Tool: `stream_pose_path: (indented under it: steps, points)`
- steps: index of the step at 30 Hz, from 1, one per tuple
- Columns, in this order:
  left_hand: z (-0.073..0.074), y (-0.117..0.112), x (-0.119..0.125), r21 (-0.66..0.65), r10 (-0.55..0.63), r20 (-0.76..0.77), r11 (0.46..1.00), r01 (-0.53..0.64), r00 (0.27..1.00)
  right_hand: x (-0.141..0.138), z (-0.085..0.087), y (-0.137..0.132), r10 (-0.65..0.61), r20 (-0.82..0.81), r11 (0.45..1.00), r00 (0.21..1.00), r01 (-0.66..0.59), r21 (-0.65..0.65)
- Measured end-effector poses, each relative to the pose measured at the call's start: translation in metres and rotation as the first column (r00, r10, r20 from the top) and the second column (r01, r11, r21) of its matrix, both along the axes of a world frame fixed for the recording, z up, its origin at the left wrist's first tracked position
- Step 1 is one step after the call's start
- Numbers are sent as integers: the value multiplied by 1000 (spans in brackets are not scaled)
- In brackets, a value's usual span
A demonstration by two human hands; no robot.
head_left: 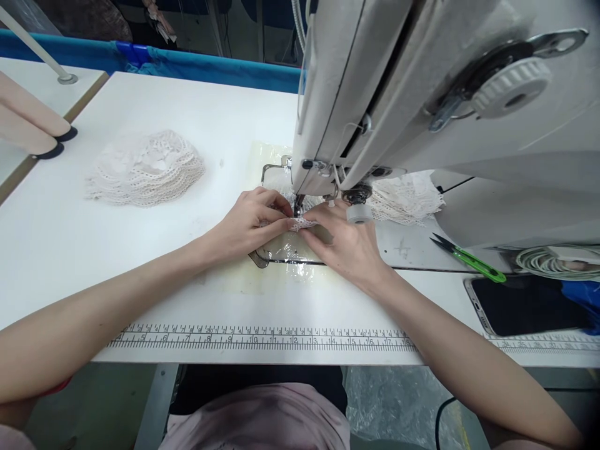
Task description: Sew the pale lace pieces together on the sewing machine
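At centre frame, pinching a small lace piece (302,223) from both sides, left hand (250,222) and right hand (349,247) closed on it, beneath the sewing machine (422,94). Lace stack (145,167) left on white surface (187,112); green snips (469,257) right.

Table (140,262): lace pile (145,167), snips (469,257), probably phone (525,305).

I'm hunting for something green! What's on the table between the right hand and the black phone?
Green-handled scissors lie on the white table between the right hand, which pinches the lace strip, and the phone. The head view shows this.
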State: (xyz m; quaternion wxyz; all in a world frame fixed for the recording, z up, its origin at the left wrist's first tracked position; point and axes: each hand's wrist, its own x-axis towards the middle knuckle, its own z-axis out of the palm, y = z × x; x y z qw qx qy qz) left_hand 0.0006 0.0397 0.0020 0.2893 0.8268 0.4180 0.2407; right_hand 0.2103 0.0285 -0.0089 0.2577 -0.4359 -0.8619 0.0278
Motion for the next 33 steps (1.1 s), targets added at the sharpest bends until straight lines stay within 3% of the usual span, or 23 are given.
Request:
stream_pose_path:
  steps: [7, 11, 14, 17, 24, 33]
  points:
    - [0, -2, 1, 25, -5, -4, 1000, 5, 1000, -1, 1, -2, -10, 17, 1000, 1000, 10, 25]
    - [-2, -4, 0, 130, -40, -51, 990, 46, 998, -1, 0, -3, -3, 5, 999, 1000, 3, 42]
    - [-5, -6, -1, 314, -76, -151, 942, 121, 986, 1, -1, -3, 11, -8, 999, 1000, -10, 51]
    - [-9, -11, -2, 498, -69, -262, 845, 196, 963, 5, -1, -4, 59, 8, 996, 998, -59, 62]
    - [-7, -32, -3, 635, 3, -417, 717, 289, 909, 13, 6, -12, 188, 96, 972, 978, -199, 123]
    - [-2, -41, -1, 622, 0, -473, 708, 335, 881, 14, 8, -15, 201, 164, 959, 966, -228, 168]
